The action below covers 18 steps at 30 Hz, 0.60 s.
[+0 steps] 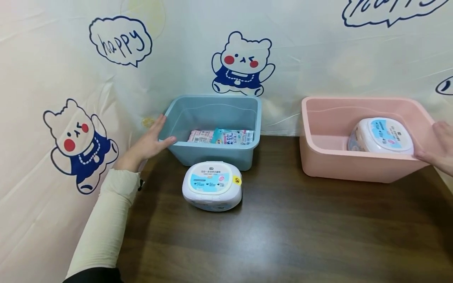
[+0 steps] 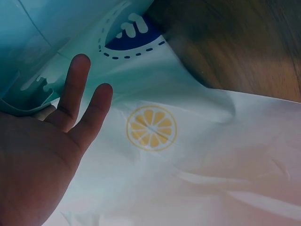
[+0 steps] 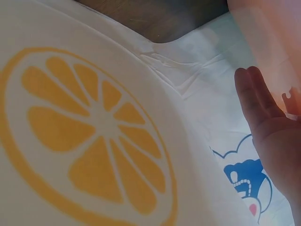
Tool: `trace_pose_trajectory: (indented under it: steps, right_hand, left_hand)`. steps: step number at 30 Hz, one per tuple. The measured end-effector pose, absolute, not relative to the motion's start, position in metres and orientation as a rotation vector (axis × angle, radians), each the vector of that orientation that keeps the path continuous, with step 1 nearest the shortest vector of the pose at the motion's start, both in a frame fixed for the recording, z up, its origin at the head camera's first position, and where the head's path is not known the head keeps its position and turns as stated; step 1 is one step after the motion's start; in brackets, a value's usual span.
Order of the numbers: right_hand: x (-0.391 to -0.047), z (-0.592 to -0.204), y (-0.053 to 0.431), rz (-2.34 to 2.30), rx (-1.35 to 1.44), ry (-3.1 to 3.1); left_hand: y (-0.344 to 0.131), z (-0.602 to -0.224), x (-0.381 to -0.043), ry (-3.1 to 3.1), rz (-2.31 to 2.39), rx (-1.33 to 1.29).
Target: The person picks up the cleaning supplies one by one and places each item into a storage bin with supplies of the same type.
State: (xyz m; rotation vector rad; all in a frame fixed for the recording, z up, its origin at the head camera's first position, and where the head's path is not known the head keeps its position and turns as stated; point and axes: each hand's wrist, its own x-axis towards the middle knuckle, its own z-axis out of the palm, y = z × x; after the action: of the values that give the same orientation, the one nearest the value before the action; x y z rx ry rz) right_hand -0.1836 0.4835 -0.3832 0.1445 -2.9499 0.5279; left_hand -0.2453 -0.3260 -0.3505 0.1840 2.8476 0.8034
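While the left hand (image 1: 149, 141) and right hand (image 1: 439, 148) rest unclenched beside the blue bin (image 1: 178, 154) and pink bin (image 1: 354, 168), both bins look light, stiff and slick, best held by their rims (image 1: 212, 146).

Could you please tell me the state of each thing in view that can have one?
Blue bin: upright, open-topped.
Pink bin: upright, open-topped.
Front white tub: upright, lid closed.
Rear white tub: upright inside pink bin, lid closed.
Packets: lying inside blue bin; whether sealed, cannot tell.
Left hand: fingers spread, at blue bin's left side.
Right hand: fingers straight, at pink bin's right side.
Patterned cloth: hanging, creased.
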Motion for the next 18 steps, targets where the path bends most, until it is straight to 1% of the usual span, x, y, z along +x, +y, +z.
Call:
trace_pose_trajectory:
  steps: [4,9,14,18]
  right_hand:
    - [-0.191,-0.379,0.485,0.530,0.158,-3.001]
    - [-0.189,-0.374,0.483,0.521,0.169,-3.022]
    - [-0.190,-0.365,0.478,0.504,0.102,-3.117]
    - [-0.186,-0.359,0.476,0.489,0.058,-3.140]
  left_hand:
    - [-0.327,-0.355,-0.245,2.892,0.747,0.223]
    - [-0.327,-0.367,-0.243,2.959,0.875,0.240]
    - [-0.328,-0.382,-0.226,3.021,1.157,0.202]
    - [-0.324,-0.394,-0.212,2.869,1.539,0.267]
